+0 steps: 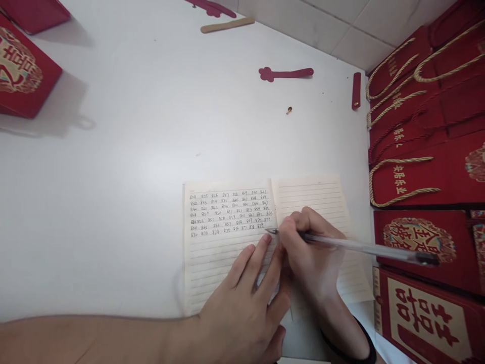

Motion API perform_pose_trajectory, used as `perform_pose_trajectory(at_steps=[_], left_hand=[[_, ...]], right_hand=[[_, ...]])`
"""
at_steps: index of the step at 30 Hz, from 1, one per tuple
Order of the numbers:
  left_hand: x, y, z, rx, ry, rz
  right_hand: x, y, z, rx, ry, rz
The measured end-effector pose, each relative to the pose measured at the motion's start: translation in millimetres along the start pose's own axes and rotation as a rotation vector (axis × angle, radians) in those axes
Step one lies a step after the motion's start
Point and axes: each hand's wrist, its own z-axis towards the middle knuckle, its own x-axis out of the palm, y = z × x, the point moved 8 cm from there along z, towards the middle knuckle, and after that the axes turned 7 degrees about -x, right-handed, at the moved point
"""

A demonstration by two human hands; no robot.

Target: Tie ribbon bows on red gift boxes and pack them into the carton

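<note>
An open notebook with lined pages lies on the white table. Rows of handwritten numbers, from 824 to 879, fill the upper part of its left page; the visible part of the right page bears only lines. My left hand rests flat on the left page with its fingers spread. In my right hand is a clear pen with a black end, gripped between thumb and fingers. The pen's tip is by the last number, 879, just above my left fingertips. My right hand covers part of the right page.
Red gift bags with gold rope handles line the right edge. Red boxes stand at upper left. A flower-ended red strip, a wooden stick and a short red strip lie towards the tiled wall.
</note>
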Motion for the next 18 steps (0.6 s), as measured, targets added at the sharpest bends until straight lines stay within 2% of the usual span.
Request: perform_pose_trajectory(at_steps=[5, 9, 12, 14, 15, 18], left_hand=[[-4.5, 1, 1, 0.008, -0.021, 0.018], [-2.0, 0, 0, 0.035, -0.062, 0.102], [6.0, 2, 2, 0.053, -0.196, 0.197], [8.0, 11, 6, 0.027, -0.324, 0.257], [9.4, 15, 9, 0.036, -0.344, 0.258], [7.9, 30, 24, 0.029, -0.233, 0.106]], right_hand=[[-11, -24, 8, 0.166, -0.163, 0.387], [-21, -37, 18, 0.186, -0.324, 0.562], [-29, -42, 22, 0.197, -0.386, 0.547], [-33, -43, 24, 0.198, -0.399, 0.493], [-35, -43, 25, 0.189, -0.392, 0.459], [-38, -42, 26, 0.118, -0.362, 0.349]])
